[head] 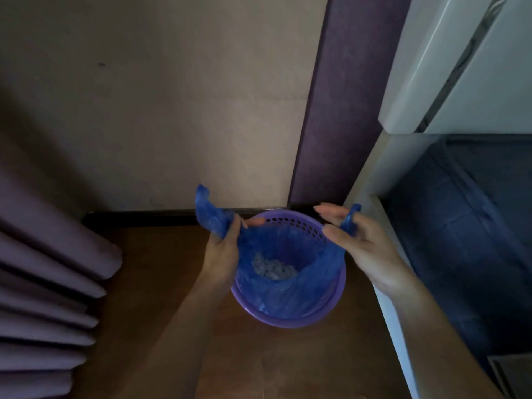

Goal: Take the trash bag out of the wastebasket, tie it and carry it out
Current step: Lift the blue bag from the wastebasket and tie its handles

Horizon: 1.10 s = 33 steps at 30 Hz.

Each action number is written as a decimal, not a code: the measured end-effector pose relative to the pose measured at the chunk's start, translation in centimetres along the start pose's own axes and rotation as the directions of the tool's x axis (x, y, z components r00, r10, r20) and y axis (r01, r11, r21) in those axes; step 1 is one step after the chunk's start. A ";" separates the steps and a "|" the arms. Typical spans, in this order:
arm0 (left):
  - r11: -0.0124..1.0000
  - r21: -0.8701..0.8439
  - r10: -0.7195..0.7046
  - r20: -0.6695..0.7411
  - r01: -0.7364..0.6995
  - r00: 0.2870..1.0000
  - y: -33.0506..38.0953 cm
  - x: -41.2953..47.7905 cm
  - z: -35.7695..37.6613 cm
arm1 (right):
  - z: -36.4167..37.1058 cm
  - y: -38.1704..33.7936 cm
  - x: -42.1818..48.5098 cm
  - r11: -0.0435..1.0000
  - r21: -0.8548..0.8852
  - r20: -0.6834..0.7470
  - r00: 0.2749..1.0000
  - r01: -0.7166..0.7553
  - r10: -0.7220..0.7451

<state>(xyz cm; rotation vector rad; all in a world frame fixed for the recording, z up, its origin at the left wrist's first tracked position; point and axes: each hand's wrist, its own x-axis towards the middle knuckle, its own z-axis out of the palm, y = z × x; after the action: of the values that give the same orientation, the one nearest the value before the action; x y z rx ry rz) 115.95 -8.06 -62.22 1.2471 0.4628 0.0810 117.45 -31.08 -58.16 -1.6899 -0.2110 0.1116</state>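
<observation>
Blue trash bag (283, 286) seated inside the purple wastebasket (290, 319), lining it, mouth open upward. Pale crumpled waste (273, 269) at the bottom of the bag, too dim to identify further. Near edge of the bag folded over the basket's near rim; far rim bare, with rows of small round holes showing below it. Two handle strips of the bag pulled up above the rim, one to each side.

Left hand (224, 249) closed around the left handle strip (208, 211), fingers wrapped on the plastic, loose end of the strip sticking up above the fist. Right hand (357, 246) with the right handle strip (349, 218) pinched between its fingers, other fingers stretched out loosely toward the basket. Both forearms bare, coming in from the lower edge of the view, one on each side of the basket.

Wastebasket upright on a brown wooden floor (161, 283), close to the wall. Dark baseboard (161, 216) along the foot of a beige wall (172, 96), with a purple vertical panel (331, 110) to the right of it. Purple pleated curtain (43, 269) hanging at the left, well apart from the basket. White furniture (431, 67) at the right, just beside the basket, and dark blue fabric (460, 226) below it.
</observation>
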 end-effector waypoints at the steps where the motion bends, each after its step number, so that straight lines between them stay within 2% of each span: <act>1: 0.997 -0.074 -0.025 -0.037 0.023 0.999 -0.1 0.3 0.0 | -1.2 0.0 -0.4 0.999 0.046 -0.003 1.000 0.004 -0.003; 5: 0.945 -0.325 -0.044 -0.048 0.025 0.998 -0.2 0.9 0.3 | -4.8 1.0 -2.0 0.980 0.201 0.015 1.000 0.006 -0.009; 9: 0.877 -0.478 -0.074 -0.023 0.055 0.997 -0.2 1.4 0.3 | -5.8 2.1 -2.6 0.969 0.248 0.012 1.000 0.005 -0.008; 11: 0.862 -0.501 -0.095 -0.016 0.074 0.995 -0.2 1.6 0.2 | -5.2 2.3 -2.6 0.978 0.195 0.067 0.996 -0.074 0.062; 13: 0.861 -0.502 -0.100 -0.003 0.085 0.995 -0.2 1.4 0.5 | -3.5 3.1 -2.2 0.993 -0.028 0.184 0.976 -0.115 0.119; 15: 0.863 -0.495 -0.114 0.001 0.099 0.993 0.0 0.9 1.0 | -1.2 3.7 -1.4 0.976 -0.181 0.214 0.964 -0.119 0.157; 21: 0.878 -0.461 -0.128 0.034 0.129 0.991 0.1 -0.4 1.5 | 4.0 4.1 0.5 0.989 -0.084 0.035 0.991 -0.123 0.126; 23: 0.915 -0.395 -0.066 0.059 0.084 0.996 0.3 -0.8 1.3 | 5.2 3.9 0.9 0.991 0.041 -0.038 0.991 -0.128 0.129; 26: 0.962 -0.272 0.068 0.280 0.011 0.957 0.6 -1.4 0.2 | 6.3 2.5 1.2 0.965 0.249 -0.126 0.986 -0.077 0.111; 28: 0.983 -0.186 0.070 0.396 0.005 0.916 0.3 -1.6 -0.7 | 6.7 1.5 1.4 0.929 0.364 -0.178 0.974 -0.067 0.140; 31: 0.997 0.031 0.049 0.418 -0.068 0.907 -0.4 -2.0 -0.8 | 6.6 0.8 1.9 0.864 0.497 -0.191 0.959 -0.088 0.208; 33: 0.988 0.116 0.048 0.381 -0.099 0.923 -0.8 -2.1 -0.5 | 6.3 1.1 2.1 0.824 0.561 -0.167 0.964 -0.081 0.209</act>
<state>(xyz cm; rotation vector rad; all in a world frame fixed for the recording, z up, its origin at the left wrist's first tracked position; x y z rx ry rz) 113.71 -8.56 -62.47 1.3745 0.0864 -0.1280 118.33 -24.66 -59.92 -1.1221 0.1180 0.0861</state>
